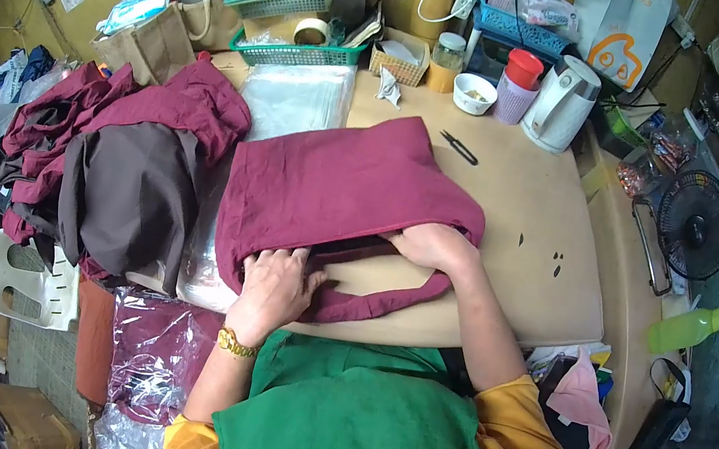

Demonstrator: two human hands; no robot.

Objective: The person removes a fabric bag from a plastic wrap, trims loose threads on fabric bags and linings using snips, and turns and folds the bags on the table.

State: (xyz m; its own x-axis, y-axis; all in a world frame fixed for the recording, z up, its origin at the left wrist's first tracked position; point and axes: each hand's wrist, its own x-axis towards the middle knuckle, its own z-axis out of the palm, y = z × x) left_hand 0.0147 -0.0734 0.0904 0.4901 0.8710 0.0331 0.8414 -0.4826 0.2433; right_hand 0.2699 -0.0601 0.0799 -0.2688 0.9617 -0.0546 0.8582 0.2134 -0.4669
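Observation:
A maroon cloth bag lies spread on the tan table, its opening towards me and a long strap looping below the opening. At the near left corner of the opening, my left hand has its fingers curled at the hem, the tips tucked under the cloth. My right hand reaches in at the right side of the opening. Its fingers are mostly hidden by the cloth. Beyond the bag's upper right edge lie small black thread snips.
Maroon and dark grey cloth is heaped at the left, beside clear plastic bags. A green basket, a jar, a bowl, a red-lidded cup and an electric kettle line the back. A fan stands right.

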